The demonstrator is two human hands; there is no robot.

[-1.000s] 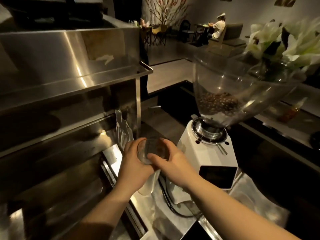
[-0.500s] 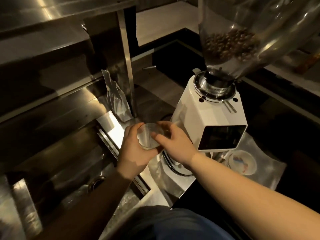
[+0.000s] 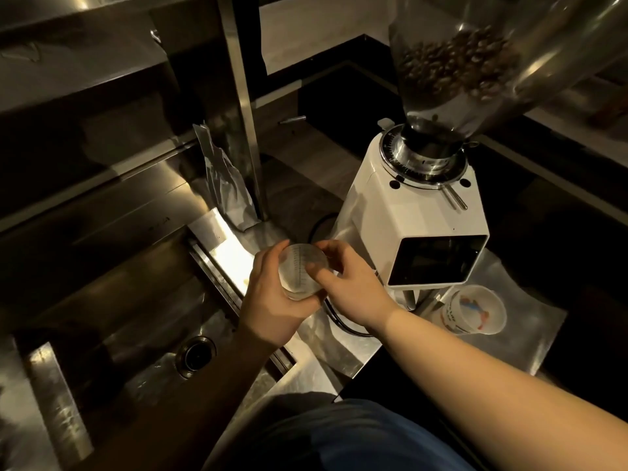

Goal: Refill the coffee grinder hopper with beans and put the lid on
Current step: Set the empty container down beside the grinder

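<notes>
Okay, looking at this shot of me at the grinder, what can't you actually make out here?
- Hopper top, head view: cut off by the frame edge, so lid on or off is unknown.
- Clear measuring cup: left hand and right hand cover its sides; contents unclear.
- Silver bag: too dim to read.

Dim warm light, counter [image 3: 224, 253] glare, warped edges.

No word, brand or number can be read. A printed graduated scale is seen on the clear measuring cup [image 3: 301, 270], its figures too small to make out. Tick marks ring the grinder's adjustment collar [image 3: 394, 154] at 1 o'clock. Blurred lettering is carried by the paper cup [image 3: 452, 316] at 4 o'clock.
</notes>
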